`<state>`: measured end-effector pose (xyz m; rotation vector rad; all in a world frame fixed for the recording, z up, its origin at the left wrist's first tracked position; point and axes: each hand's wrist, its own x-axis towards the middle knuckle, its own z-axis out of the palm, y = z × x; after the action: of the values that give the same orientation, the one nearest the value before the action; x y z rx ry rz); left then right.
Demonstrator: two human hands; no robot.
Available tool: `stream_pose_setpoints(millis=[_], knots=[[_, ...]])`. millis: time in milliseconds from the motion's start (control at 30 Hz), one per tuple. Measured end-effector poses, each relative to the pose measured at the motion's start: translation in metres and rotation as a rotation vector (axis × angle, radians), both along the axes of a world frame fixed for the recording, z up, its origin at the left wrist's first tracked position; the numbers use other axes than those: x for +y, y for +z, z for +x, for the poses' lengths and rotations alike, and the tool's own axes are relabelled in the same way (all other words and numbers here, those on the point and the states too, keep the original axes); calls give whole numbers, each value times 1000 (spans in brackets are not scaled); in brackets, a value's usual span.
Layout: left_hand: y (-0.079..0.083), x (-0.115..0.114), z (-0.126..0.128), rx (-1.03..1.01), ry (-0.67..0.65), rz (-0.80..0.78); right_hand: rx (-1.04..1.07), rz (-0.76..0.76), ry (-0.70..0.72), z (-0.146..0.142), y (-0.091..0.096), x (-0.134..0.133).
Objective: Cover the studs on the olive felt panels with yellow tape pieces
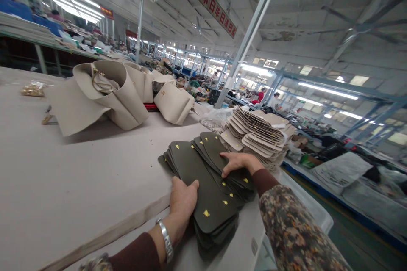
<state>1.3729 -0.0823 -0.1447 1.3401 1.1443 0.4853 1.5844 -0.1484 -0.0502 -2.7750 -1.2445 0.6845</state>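
Two overlapping stacks of dark olive-green panels (pixel 203 182) with rounded corners lie at the table's front edge, bits of yellow tape on their faces. My left hand (pixel 183 197), a silver bangle at its wrist, grips the left edge of the nearer stack. Its thumb presses on top; the other fingers are mostly hidden. My right hand (pixel 237 163) holds the right stack, thumb and forefinger over the upper panels and the remaining fingers out of sight. Just beyond it rises a tall pile of beige panels (pixel 263 135).
Partly made beige bags (pixel 127 89) stand at the table's back. A small clear packet of gold-coloured hardware (pixel 33 89) lies at far left. The pale tabletop (pixel 79 186) has a raised padded edge. Right of the table, wrapped goods (pixel 343 169) line the floor.
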Motion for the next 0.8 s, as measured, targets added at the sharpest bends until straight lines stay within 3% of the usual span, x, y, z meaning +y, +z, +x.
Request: stream_pose_setpoints(millis=[133, 333, 800], knots=[[-3, 0, 2, 19, 25, 23, -41, -48, -33, -7, -7, -1], [-3, 1, 1, 32, 32, 55, -170, -5, -103, -24, -22, 4], [-11, 0, 4, 8, 64, 85, -327, 56, -158, -41, -31, 6]])
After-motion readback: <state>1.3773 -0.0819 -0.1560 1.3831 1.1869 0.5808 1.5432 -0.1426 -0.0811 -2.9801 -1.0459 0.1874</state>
